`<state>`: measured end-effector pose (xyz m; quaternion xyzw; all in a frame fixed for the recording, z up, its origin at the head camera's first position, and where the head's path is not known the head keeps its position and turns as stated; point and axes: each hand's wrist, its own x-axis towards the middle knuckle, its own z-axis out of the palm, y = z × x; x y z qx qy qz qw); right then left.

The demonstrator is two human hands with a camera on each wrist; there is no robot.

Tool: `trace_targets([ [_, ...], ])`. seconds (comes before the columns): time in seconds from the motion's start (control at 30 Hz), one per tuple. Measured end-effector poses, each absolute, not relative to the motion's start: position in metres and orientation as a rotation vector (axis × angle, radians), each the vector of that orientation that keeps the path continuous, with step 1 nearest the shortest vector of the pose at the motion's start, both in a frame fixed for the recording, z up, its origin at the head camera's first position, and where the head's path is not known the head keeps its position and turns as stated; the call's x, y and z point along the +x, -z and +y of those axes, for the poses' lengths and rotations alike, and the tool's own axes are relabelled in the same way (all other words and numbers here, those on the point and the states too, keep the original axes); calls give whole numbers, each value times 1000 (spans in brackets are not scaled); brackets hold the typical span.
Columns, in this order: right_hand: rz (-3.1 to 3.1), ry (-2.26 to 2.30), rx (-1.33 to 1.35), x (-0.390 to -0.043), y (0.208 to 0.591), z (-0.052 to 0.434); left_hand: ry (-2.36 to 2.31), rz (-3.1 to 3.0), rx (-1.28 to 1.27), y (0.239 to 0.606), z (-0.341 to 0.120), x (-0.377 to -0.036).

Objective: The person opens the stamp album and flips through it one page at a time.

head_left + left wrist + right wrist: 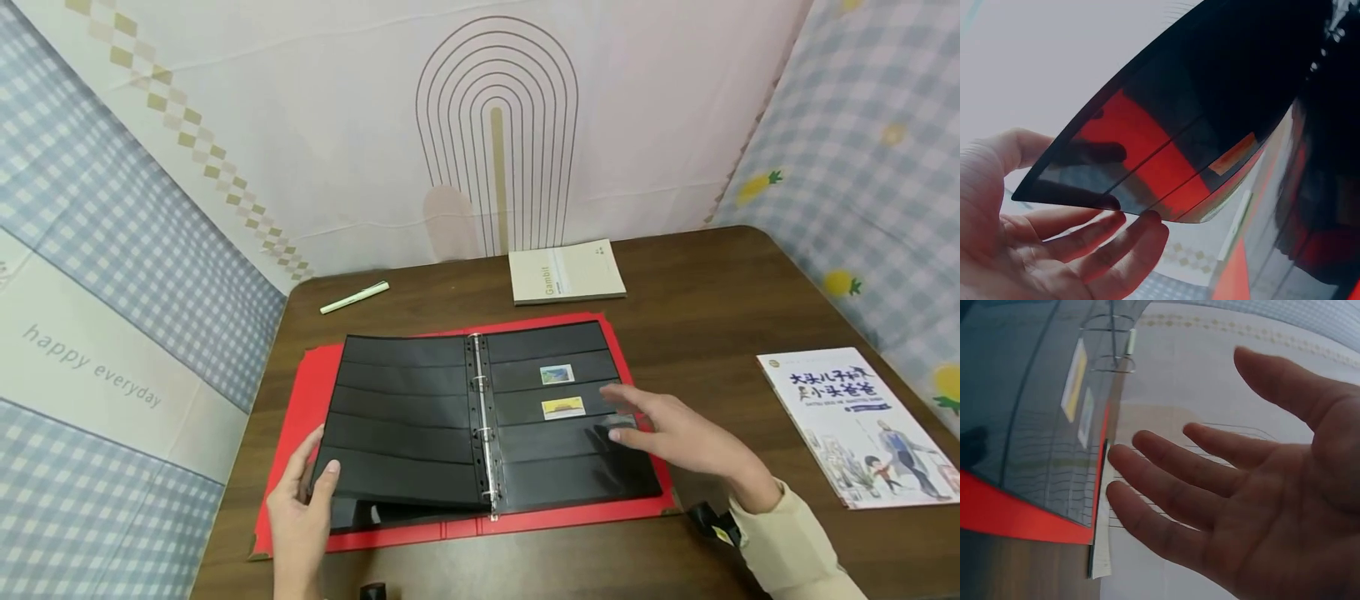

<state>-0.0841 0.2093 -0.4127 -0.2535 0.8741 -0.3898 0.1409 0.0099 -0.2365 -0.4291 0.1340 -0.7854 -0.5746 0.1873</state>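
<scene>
1. We are looking down at a red binder (315, 371) lying open on the bench (712, 283), its black pocket pages spread to either side of the metal rings (483, 417).
2. Our left hand (300, 512) is holding the lower left corner of the left page (401, 425), thumb on top and fingers underneath; most of those fingers are hidden under the sheet in the head view.
3. In the left wrist view the page corner (1147, 162) is lifted off the red cover, resting on our fingertips (1147, 219), with the thumb only partly showing behind the dark sheet.
4. Our right hand (678, 433) is lying over the right page (570, 417) with fingers straight and spread, its grip wide and holding nothing.
5. We cannot tell whether the right palm is touching the page or hovering just above it; the right wrist view is showing only the open palm (1260, 487), blurred.
6. Two stamps (558, 392) are sitting in pockets of the right page, just left of our right fingertips; their pictures are too small to make out.
7. A small dark object by our right sleeve (787, 542) is hard to identify.
8. A notebook (566, 271) and a pen (354, 297) are lying beyond the binder, and a picture book (855, 425) is lying to the right.
</scene>
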Motion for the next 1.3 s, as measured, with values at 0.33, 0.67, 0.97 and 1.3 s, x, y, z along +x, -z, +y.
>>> trace_targets([
  [0.33,2617,882,-696,-92,419,208,1528,-2424,555,437,-247,6],
  [0.67,2641,756,-586,-136,425,205,1412,-2601,490,445,-253,5],
  [0.97,2631,786,-641,-183,438,196,1199,-2832,476,448,-259,8],
  [1.3,2575,741,-640,-208,449,194,1112,-2947,317,457,-258,6],
])
